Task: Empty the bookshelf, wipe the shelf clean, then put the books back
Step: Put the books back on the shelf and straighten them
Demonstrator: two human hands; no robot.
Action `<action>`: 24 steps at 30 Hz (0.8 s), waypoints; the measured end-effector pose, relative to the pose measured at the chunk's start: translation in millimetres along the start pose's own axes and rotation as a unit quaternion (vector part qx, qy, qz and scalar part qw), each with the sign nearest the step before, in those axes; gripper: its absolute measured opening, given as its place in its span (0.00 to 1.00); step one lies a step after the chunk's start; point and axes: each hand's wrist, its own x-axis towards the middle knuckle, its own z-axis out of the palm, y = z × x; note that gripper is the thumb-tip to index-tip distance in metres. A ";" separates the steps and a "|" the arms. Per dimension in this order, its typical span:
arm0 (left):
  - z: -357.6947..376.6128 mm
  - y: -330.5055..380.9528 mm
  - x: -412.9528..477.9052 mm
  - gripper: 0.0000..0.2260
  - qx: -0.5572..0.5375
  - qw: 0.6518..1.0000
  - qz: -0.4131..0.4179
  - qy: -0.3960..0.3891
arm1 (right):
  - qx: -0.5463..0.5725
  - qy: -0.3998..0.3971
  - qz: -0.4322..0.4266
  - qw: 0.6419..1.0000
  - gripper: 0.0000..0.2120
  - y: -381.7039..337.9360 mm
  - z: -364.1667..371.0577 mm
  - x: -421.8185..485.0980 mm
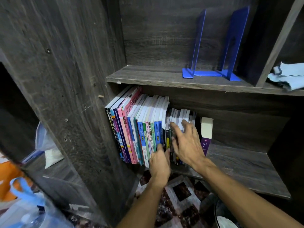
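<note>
My right hand (187, 142) lies spread flat on the short books (182, 114) toward the left end of the lower shelf (238, 163), my left hand (160, 162) wedged beside them, its grip unclear, and a careless pull could topple the leaning purple book (205, 142) off the front edge.

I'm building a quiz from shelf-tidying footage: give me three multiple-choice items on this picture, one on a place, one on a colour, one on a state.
1. Where does the light blue cloth lie? A on the lower shelf; B on the floor; C in the compartment right of the bookends.
2. What colour are the bookends? A blue; B red; C green.
3. How is the right hand? A holding the cloth; B fingers spread on the books; C out of view.
Key: C, it lies to the bookends' right; A, both uprights are blue; B, its fingers fan over the spines.
</note>
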 end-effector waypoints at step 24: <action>-137.1 -23.2 32.6 0.17 0.029 0.970 0.129 0.205 | -0.013 0.044 -0.112 0.993 0.21 -119.6 -14.0 44.6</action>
